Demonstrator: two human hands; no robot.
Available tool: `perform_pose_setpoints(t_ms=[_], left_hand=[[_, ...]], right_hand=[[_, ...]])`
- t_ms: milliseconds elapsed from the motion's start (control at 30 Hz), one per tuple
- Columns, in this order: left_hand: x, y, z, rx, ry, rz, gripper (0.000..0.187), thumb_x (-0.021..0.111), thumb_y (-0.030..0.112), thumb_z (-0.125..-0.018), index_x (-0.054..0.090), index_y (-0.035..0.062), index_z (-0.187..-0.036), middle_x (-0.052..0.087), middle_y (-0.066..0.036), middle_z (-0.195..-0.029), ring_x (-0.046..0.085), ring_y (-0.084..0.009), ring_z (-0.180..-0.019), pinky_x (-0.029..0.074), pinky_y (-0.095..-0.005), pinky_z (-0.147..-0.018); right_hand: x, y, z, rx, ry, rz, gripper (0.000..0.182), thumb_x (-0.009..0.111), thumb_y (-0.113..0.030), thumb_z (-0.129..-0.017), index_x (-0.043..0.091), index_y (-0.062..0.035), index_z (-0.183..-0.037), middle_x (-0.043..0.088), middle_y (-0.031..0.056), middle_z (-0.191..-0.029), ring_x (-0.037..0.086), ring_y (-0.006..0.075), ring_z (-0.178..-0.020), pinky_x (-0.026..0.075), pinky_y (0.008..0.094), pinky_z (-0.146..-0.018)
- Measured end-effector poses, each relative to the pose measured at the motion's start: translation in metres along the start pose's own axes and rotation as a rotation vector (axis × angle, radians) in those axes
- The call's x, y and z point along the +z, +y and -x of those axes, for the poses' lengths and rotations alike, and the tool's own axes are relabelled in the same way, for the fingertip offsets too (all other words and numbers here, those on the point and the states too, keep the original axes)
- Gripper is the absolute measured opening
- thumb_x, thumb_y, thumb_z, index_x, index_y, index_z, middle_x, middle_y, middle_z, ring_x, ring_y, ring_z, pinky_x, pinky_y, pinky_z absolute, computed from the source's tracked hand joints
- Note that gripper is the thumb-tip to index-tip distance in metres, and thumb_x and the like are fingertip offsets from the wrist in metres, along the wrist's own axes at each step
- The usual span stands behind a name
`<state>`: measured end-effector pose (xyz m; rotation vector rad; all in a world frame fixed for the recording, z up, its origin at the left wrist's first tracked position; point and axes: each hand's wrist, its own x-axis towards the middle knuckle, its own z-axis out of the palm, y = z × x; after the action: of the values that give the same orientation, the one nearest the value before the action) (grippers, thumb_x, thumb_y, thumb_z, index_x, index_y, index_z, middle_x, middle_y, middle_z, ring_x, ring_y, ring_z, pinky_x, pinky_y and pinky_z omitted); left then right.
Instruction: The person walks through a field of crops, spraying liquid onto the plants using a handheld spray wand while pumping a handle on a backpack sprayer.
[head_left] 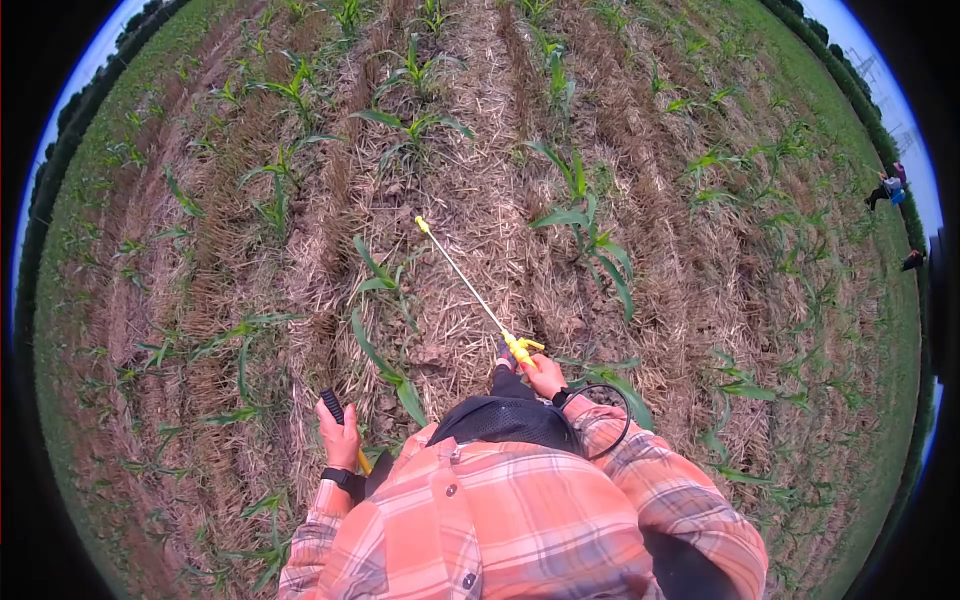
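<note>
Around the spray wand (468, 283), green plants (570, 217) dot straw (485, 120).

Bright daylight falls evenly over the straw-strewn soil (485, 130), leaving only soft shadows; its direction is hard to tell. Strong fisheye distortion bows the horizon along both sides, with black corners and blue fringing beside the sky (895, 105). The spray wand (465, 280) looks fairly crisp, while distant pylons (866, 66) at upper right appear faint.

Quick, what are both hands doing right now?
Left hand: closed, holding a black ribbed grip.
Right hand: closed, holding the yellow handle of the spray wand.
</note>
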<state>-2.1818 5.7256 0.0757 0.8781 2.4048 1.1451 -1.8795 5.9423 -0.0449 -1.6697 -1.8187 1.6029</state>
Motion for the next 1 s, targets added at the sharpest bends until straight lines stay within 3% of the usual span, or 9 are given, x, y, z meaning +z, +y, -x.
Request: perform_pose_setpoints(t_ms=[33,67,233,300,333,433,467,700,1000], left_hand=[[0.006,0.008,-0.010,-0.064,0.000,-0.001,0.038,0.052,0.019,-0.078,0.036,0.0013,-0.106,0.047,-0.009,-0.067,0.046,-0.0197,-0.056,0.039,-0.0320,-0.053],[0.016,0.013,-0.021,0.194,0.097,-0.096,0.037,0.052,0.019,-0.078,0.037,0.0009,-0.106,0.048,-0.011,-0.068,0.047,-0.0214,-0.058,0.039,-0.0323,-0.054],[0.055,0.064,-0.071,0.273,0.070,-0.187,0.037,0.053,0.019,-0.077,0.037,0.0009,-0.106,0.049,-0.012,-0.068,0.049,-0.0252,-0.058,0.039,-0.0346,-0.055],[0.069,0.090,-0.089,0.262,0.047,-0.177,0.036,0.052,0.018,-0.077,0.037,0.0009,-0.105,0.049,-0.012,-0.068,0.049,-0.0255,-0.057,0.039,-0.0349,-0.053],[0.074,0.102,-0.097,0.110,-0.024,-0.101,0.033,0.053,0.017,-0.077,0.040,0.0008,-0.103,0.050,-0.014,-0.079,0.049,-0.0264,-0.068,0.040,-0.0340,-0.063],[0.091,0.119,-0.124,0.126,-0.062,-0.115,0.031,0.052,0.017,-0.078,0.041,0.0011,-0.102,0.050,-0.012,-0.073,0.049,-0.0254,-0.062,0.040,-0.0337,-0.057],[0.099,0.121,-0.131,0.225,-0.011,-0.107,0.030,0.051,0.017,-0.078,0.041,0.0012,-0.101,0.048,-0.010,-0.067,0.047,-0.0247,-0.056,0.039,-0.0332,-0.052],[0.121,0.149,-0.168,0.308,0.016,-0.174,0.035,0.051,0.015,-0.078,0.037,0.0025,-0.107,0.051,-0.012,-0.067,0.051,-0.0248,-0.056,0.040,-0.0345,-0.051],[0.156,0.146,-0.241,0.257,-0.065,-0.125,0.034,0.051,0.013,-0.078,0.037,-0.0007,-0.106,0.050,-0.017,-0.075,0.052,-0.0316,-0.066,0.040,-0.0365,-0.059]], right_hand=[[-0.010,-0.006,-0.009,-0.011,0.046,-0.016,0.019,0.052,-0.024,-0.079,0.054,-0.0047,-0.080,0.055,0.0021,-0.060,0.050,0.0091,-0.051,0.040,0.0239,-0.048],[-0.020,-0.009,-0.020,0.019,0.051,-0.036,0.019,0.049,-0.023,-0.080,0.053,-0.0043,-0.078,0.055,0.0023,-0.060,0.049,0.0088,-0.048,0.038,0.0236,-0.044],[-0.064,0.006,-0.078,0.040,0.206,-0.168,0.016,0.049,-0.021,-0.081,0.050,-0.0055,-0.080,0.051,0.0009,-0.055,0.045,0.0082,-0.041,0.033,0.0226,-0.036],[-0.089,0.005,-0.095,0.131,0.240,-0.339,0.016,0.048,-0.021,-0.082,0.049,-0.0059,-0.080,0.049,-0.0002,-0.053,0.043,0.0080,-0.039,0.033,0.0223,-0.035],[-0.101,0.006,-0.102,0.132,0.275,-0.297,0.015,0.047,-0.022,-0.083,0.048,-0.0066,-0.079,0.048,-0.0006,-0.053,0.042,0.0077,-0.037,0.032,0.0224,-0.032],[-0.135,0.010,-0.125,0.189,0.356,-0.398,0.015,0.047,-0.022,-0.083,0.046,-0.0074,-0.078,0.047,-0.0010,-0.052,0.040,0.0071,-0.036,0.031,0.0223,-0.030],[-0.144,0.011,-0.129,0.179,0.399,-0.463,0.016,0.046,-0.023,-0.083,0.045,-0.0078,-0.076,0.046,-0.0010,-0.052,0.039,0.0067,-0.035,0.031,0.0222,-0.029],[-0.198,0.015,-0.164,0.215,0.586,-0.594,0.022,0.046,-0.026,-0.083,0.045,-0.0060,-0.075,0.046,0.0011,-0.052,0.039,0.0075,-0.035,0.032,0.0223,-0.028],[-0.215,-0.010,-0.214,0.327,0.675,-0.557,0.022,0.045,-0.024,-0.083,0.043,-0.0051,-0.072,0.046,0.0027,-0.051,0.039,0.0090,-0.033,0.032,0.0239,-0.027]])
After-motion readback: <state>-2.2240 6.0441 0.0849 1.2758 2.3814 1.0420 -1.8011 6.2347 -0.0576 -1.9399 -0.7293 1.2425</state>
